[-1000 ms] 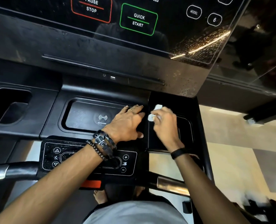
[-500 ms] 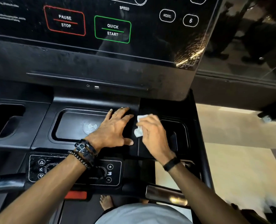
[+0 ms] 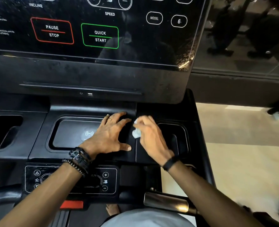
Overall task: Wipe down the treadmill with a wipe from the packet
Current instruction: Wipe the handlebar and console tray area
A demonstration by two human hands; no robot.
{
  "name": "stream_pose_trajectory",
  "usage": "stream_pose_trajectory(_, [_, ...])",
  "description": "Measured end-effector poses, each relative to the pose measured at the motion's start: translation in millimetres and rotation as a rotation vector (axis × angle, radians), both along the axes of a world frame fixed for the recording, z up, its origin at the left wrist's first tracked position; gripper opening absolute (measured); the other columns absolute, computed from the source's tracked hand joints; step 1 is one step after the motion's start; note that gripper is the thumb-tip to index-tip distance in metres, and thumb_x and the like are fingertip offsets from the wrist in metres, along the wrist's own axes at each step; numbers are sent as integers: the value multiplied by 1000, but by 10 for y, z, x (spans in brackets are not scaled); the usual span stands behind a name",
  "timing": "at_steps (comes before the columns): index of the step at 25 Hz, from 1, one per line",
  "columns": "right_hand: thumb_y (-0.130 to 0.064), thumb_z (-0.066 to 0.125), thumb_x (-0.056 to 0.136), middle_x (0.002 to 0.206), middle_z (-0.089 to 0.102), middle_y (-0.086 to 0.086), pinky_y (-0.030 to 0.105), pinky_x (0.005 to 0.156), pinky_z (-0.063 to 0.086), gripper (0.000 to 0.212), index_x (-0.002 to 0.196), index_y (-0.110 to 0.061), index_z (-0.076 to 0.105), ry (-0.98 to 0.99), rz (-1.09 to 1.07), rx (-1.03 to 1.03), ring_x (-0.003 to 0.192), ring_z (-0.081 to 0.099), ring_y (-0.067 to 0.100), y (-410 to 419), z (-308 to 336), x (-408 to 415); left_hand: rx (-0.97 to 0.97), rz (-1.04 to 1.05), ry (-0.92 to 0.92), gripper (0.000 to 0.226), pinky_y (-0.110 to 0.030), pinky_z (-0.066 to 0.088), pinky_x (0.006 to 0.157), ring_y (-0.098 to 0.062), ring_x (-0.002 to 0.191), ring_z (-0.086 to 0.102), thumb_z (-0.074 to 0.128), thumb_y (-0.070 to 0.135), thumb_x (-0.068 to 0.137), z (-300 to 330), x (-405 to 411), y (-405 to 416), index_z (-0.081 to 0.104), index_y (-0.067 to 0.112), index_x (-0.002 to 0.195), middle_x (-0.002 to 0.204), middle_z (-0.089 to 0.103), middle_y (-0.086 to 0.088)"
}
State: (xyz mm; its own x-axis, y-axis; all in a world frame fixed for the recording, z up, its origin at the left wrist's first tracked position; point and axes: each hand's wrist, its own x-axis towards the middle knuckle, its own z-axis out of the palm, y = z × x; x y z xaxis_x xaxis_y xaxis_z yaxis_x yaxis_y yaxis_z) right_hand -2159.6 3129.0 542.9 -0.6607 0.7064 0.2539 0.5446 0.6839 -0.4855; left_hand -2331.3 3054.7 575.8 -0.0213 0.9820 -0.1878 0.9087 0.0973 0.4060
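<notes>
The black treadmill console (image 3: 89, 74) fills the view, with its tray shelf below the screen. My right hand (image 3: 150, 138) holds a crumpled white wipe (image 3: 136, 131) and presses it on the shelf, at the seam left of the right cup holder (image 3: 174, 136). My left hand (image 3: 110, 135) lies flat with spread fingers on the right edge of the wireless charging tray (image 3: 73, 133). The wipe packet is not in view.
A left cup holder (image 3: 3, 130) sits at the far left. Below the tray are a small keypad (image 3: 106, 181), a red safety clip (image 3: 71, 204) and metal handlebars (image 3: 166, 203). Pale floor lies to the right.
The view has tilted up, showing more of the screen. My right hand has drawn the wipe slightly back toward me along the seam. My left hand stays planted.
</notes>
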Motion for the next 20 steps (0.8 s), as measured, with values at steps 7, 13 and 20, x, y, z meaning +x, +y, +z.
stream_pose_trajectory(7, [-46, 13, 105, 162, 24, 22, 46, 124, 18, 70, 154, 3, 27, -415, -12, 152, 153, 19, 32, 36, -142, 64, 7, 0, -7, 106, -36, -11, 123, -16, 154, 6, 82, 59, 71, -6, -14, 4, 27, 29, 157, 165, 10, 5])
stream_pose_trajectory(13, [-68, -15, 91, 162, 24, 22, 41, 126, 7, 103, 154, 0, 29, -442, -45, 13, 153, 17, 32, 290, 1, -121, 14, -7, 24, 108, -40, -7, 125, -20, 154, 7, 81, 61, 72, -19, -8, -4, 26, 27, 158, 165, 11, 2])
stream_pose_trajectory(20, [-73, -15, 89, 167, 16, 9, 35, 125, 2, 101, 158, -9, 22, -407, -73, 60, 155, 11, 21, 583, -98, 558, -34, -58, 70, 111, -40, -2, 127, -16, 155, 1, 80, 61, 73, 6, 7, 62, 20, 26, 160, 168, 1, 3])
